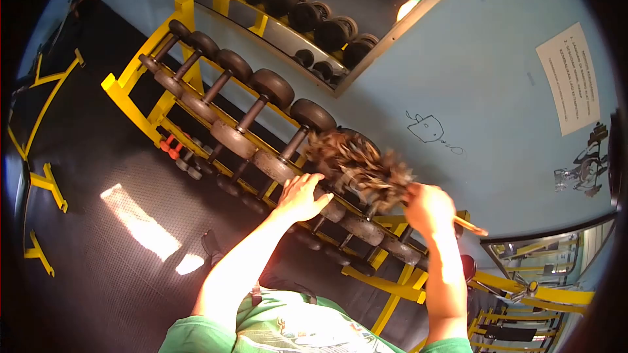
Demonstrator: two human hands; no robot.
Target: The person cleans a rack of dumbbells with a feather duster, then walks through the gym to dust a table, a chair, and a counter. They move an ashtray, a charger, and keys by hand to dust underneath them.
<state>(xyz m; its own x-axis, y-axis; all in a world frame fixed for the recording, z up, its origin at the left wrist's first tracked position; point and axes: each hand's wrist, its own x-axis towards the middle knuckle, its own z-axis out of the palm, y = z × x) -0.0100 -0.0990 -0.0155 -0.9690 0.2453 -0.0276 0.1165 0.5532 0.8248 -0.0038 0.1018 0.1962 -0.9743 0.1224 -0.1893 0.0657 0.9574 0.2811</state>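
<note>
My right hand (430,209) is wrapped round the handle of a brown feather duster (360,163). The end of its stick pokes out to the right of my fist. The feathers, a little blurred, lie over dumbbells on the upper tier of a yellow rack and partly hide them. My left hand (303,197) has its fingers stretched and thumb apart, over the near end of a dumbbell (276,165); whether it touches is hard to tell. To its left sits another large dumbbell (254,112) in the same row.
The yellow rack (134,104) runs along a blue wall (432,72) bearing a paper notice (570,78) and a small drawing. Red dumbbells (171,146) sit on the lower tier. A mirror above reflects weights. Yellow equipment frames (49,186) stand left on the black floor (98,248).
</note>
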